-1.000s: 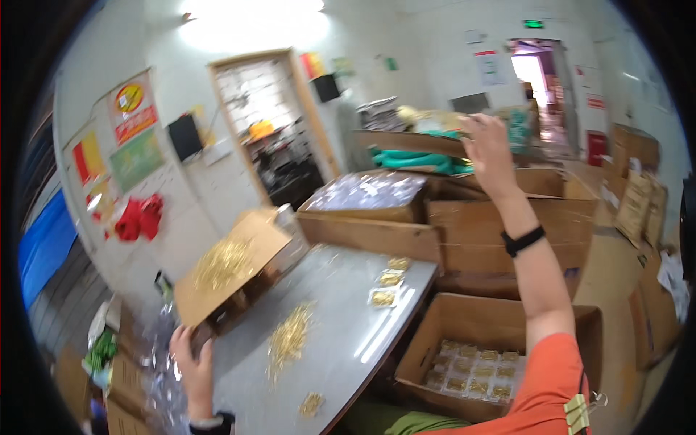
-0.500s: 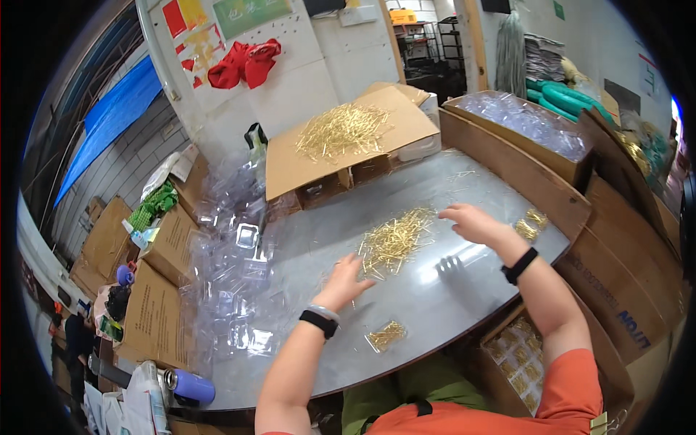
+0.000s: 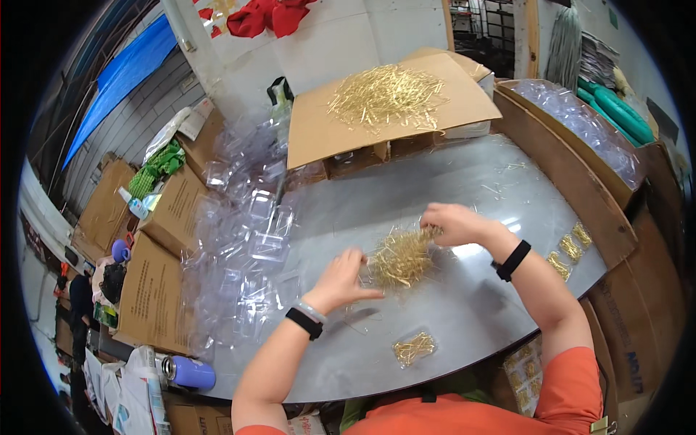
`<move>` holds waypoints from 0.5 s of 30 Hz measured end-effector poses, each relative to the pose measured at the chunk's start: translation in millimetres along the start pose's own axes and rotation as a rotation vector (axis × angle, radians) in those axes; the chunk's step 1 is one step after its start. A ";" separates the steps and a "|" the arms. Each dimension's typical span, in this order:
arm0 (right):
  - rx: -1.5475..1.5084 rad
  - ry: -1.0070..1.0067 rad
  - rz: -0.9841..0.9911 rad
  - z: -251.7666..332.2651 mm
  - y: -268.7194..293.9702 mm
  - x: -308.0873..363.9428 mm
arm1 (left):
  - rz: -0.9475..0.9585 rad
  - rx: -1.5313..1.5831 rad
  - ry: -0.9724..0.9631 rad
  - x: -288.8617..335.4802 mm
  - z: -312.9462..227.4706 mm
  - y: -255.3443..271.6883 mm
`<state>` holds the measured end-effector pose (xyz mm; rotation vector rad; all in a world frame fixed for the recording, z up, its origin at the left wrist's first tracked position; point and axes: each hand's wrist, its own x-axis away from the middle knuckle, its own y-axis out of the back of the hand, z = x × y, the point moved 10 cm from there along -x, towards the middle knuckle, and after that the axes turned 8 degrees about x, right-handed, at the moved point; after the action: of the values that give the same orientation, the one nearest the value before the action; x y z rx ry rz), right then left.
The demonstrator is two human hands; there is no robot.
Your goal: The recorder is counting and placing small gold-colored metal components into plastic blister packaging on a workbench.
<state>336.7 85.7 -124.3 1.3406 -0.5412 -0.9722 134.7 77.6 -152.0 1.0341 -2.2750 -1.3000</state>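
Between my hands is a blurred heap of thin gold-coloured metal pins (image 3: 400, 259) on the grey tabletop. My left hand (image 3: 341, 279) is at its left side, thumb and fingers spread apart, holding nothing. At the upper right edge of the heap, my right hand (image 3: 457, 225) has its fingers curled in, with pin ends showing at the fingertips. Near the table's front edge lies a small clear plastic pack (image 3: 415, 349) filled with gold pins. A bigger pile of the same pins (image 3: 388, 98) rests on a tilted cardboard sheet (image 3: 308, 138) at the back.
Clear plastic blister shells (image 3: 246, 254) cover the table's left side. Several filled packs (image 3: 570, 248) lie at the right, by a cardboard wall (image 3: 573, 174). A purple bottle (image 3: 192, 371) stands at the front left. Beneath the right edge, a box holds filled packs (image 3: 523, 373).
My right hand has come in from the right onto the heap, and its fingers have closed. The heap has been drawn tighter and blurs with motion. The whole view has shifted.
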 end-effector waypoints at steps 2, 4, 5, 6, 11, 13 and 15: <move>-0.138 -0.001 -0.101 11.3 32.5 -16.4 | -0.311 0.024 -0.247 -1.1 -25.4 22.6; -0.240 0.017 -0.129 16.8 59.3 -27.4 | -0.328 0.126 -0.126 -18.1 -11.4 22.8; -0.271 0.021 -0.144 20.4 72.7 -31.5 | -0.341 0.177 -0.061 -23.6 -0.7 27.3; -0.296 0.022 -0.165 20.4 85.1 -34.3 | -0.367 0.198 -0.096 -28.3 -3.0 43.3; -0.099 -0.045 -0.326 5.7 112.4 -25.0 | -0.279 0.262 -0.144 -49.2 -38.2 111.0; 0.023 -0.015 -0.206 20.4 93.2 -37.2 | -0.272 0.157 -0.196 -51.5 -40.9 116.2; 0.204 -0.067 0.000 16.4 67.0 -53.4 | -0.302 0.019 -0.192 -53.7 -34.7 120.2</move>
<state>313.6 117.0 -46.2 1.4926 -0.7057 -0.9847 140.2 134.2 -28.4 1.3543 -2.3382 -1.5585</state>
